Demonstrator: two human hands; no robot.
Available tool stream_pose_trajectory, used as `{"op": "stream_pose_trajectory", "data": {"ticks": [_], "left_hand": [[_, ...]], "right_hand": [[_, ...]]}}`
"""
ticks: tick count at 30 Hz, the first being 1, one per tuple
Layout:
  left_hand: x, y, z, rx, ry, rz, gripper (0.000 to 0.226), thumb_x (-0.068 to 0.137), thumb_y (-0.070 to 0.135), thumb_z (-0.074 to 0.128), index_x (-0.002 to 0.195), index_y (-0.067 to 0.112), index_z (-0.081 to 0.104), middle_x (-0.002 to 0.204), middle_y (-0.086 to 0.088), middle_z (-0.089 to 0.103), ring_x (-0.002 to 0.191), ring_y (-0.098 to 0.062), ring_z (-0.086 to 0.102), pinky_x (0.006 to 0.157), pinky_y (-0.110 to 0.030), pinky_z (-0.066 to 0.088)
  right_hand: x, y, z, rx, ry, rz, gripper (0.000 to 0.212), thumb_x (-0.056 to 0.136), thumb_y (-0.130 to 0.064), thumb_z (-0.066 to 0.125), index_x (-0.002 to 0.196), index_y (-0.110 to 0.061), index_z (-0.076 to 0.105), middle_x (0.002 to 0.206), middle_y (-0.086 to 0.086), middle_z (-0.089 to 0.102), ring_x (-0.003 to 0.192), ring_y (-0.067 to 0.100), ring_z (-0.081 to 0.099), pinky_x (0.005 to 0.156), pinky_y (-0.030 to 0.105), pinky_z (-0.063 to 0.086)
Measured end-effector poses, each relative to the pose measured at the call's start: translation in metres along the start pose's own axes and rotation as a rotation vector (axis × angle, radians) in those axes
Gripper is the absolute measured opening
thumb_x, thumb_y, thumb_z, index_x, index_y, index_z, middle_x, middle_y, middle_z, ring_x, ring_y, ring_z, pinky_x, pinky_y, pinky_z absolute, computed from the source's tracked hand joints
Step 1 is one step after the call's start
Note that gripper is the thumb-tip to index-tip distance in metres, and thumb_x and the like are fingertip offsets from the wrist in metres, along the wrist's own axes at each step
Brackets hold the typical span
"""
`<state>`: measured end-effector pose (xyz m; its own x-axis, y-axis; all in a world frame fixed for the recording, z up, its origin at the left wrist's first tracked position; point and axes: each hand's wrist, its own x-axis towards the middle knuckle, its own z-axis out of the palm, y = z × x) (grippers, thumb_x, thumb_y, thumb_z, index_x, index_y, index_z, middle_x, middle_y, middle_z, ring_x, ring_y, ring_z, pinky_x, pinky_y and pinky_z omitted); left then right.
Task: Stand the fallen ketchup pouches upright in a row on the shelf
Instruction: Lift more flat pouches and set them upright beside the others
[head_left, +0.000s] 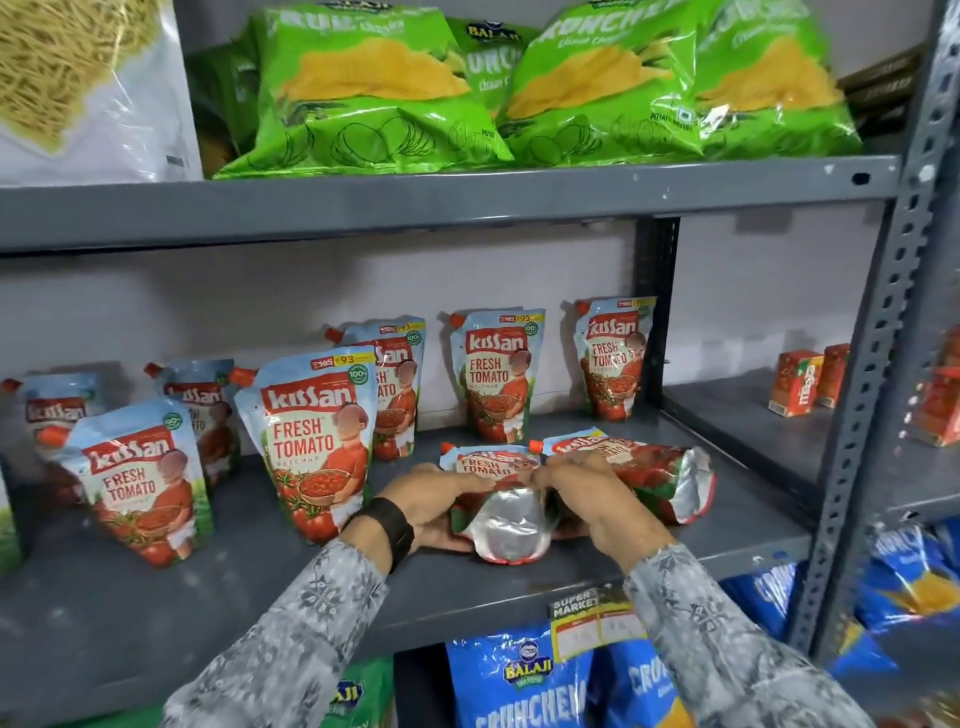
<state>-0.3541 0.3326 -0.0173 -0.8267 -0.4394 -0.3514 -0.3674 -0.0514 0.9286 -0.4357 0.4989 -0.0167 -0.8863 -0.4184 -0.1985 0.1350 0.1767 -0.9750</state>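
A fallen ketchup pouch lies on the grey middle shelf with its silver base toward me. My left hand grips its left side and my right hand grips its right side. A second fallen pouch lies flat just to the right, touching my right hand. Several pouches stand upright: two at the front left, others behind them along the back wall.
Green chip bags fill the shelf above. Blue chip bags sit below, behind a price tag. A grey upright post borders the right side, with small orange juice cartons beyond it.
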Motion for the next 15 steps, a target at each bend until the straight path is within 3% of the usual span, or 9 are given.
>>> {"op": "stream_pose_trajectory", "data": {"ticks": [2, 4, 6, 8, 9, 11, 13, 15], "left_hand": [[-0.009, 0.005, -0.003, 0.049, 0.027, 0.054, 0.031, 0.084, 0.019, 0.077, 0.110, 0.008, 0.066, 0.098, -0.013, 0.076, 0.079, -0.025, 0.073, 0.069, -0.046, 0.064], [-0.016, 0.011, -0.008, 0.065, 0.042, 0.134, 0.026, 0.086, 0.019, 0.075, 0.108, 0.006, 0.070, 0.103, -0.015, 0.077, 0.078, -0.023, 0.072, 0.068, -0.041, 0.064], [-0.018, 0.017, -0.011, 0.076, 0.062, 0.286, 0.026, 0.088, 0.014, 0.073, 0.113, 0.007, 0.070, 0.108, -0.012, 0.077, 0.079, -0.016, 0.072, 0.059, -0.026, 0.061], [-0.016, 0.023, -0.013, 0.053, 0.096, 0.466, 0.031, 0.087, 0.006, 0.073, 0.117, 0.010, 0.065, 0.108, -0.007, 0.075, 0.083, -0.009, 0.070, 0.064, -0.015, 0.058], [-0.014, 0.026, -0.013, 0.035, 0.122, 0.545, 0.035, 0.086, 0.007, 0.074, 0.118, 0.015, 0.062, 0.109, -0.004, 0.073, 0.088, -0.009, 0.070, 0.073, -0.016, 0.059], [-0.008, 0.027, -0.011, 0.041, 0.184, 0.670, 0.047, 0.082, 0.017, 0.079, 0.123, 0.026, 0.057, 0.119, 0.001, 0.070, 0.104, -0.013, 0.070, 0.091, -0.033, 0.059], [-0.001, 0.024, -0.007, 0.056, 0.260, 0.742, 0.057, 0.078, 0.028, 0.080, 0.127, 0.034, 0.051, 0.124, 0.007, 0.067, 0.113, -0.015, 0.067, 0.095, -0.041, 0.057], [0.006, 0.021, -0.002, 0.072, 0.336, 0.779, 0.060, 0.076, 0.028, 0.079, 0.127, 0.039, 0.048, 0.125, 0.012, 0.063, 0.114, -0.013, 0.064, 0.095, -0.040, 0.056]], "right_hand": [[0.003, 0.002, 0.004, 0.106, -0.032, -0.029, 0.021, 0.086, -0.002, 0.077, 0.101, -0.011, 0.065, 0.079, 0.000, 0.068, 0.069, 0.009, 0.061, 0.048, 0.022, 0.045], [0.006, 0.000, 0.010, 0.187, -0.063, -0.094, 0.034, 0.084, 0.006, 0.075, 0.114, -0.009, 0.068, 0.085, 0.003, 0.074, 0.069, 0.010, 0.067, 0.048, 0.020, 0.050], [0.012, -0.006, 0.013, 0.244, -0.083, -0.211, 0.046, 0.083, 0.014, 0.071, 0.124, -0.005, 0.066, 0.093, 0.010, 0.078, 0.074, 0.013, 0.073, 0.055, 0.016, 0.055], [0.019, -0.015, 0.013, 0.295, -0.085, -0.333, 0.057, 0.081, 0.018, 0.071, 0.133, -0.005, 0.061, 0.106, 0.012, 0.079, 0.089, 0.020, 0.078, 0.067, 0.020, 0.060], [0.023, -0.020, 0.014, 0.319, -0.078, -0.382, 0.062, 0.080, 0.019, 0.071, 0.135, -0.007, 0.059, 0.113, 0.010, 0.078, 0.097, 0.022, 0.077, 0.072, 0.025, 0.061], [0.027, -0.029, 0.014, 0.379, -0.056, -0.424, 0.069, 0.079, 0.022, 0.069, 0.137, -0.013, 0.057, 0.119, 0.007, 0.077, 0.102, 0.022, 0.076, 0.073, 0.028, 0.063], [0.033, -0.036, 0.015, 0.404, -0.042, -0.445, 0.071, 0.077, 0.026, 0.067, 0.138, -0.011, 0.059, 0.120, 0.009, 0.076, 0.105, 0.024, 0.076, 0.073, 0.031, 0.065], [0.040, -0.039, 0.018, 0.388, -0.015, -0.463, 0.070, 0.075, 0.029, 0.064, 0.135, -0.006, 0.064, 0.119, 0.010, 0.076, 0.106, 0.026, 0.075, 0.075, 0.034, 0.066]]}}
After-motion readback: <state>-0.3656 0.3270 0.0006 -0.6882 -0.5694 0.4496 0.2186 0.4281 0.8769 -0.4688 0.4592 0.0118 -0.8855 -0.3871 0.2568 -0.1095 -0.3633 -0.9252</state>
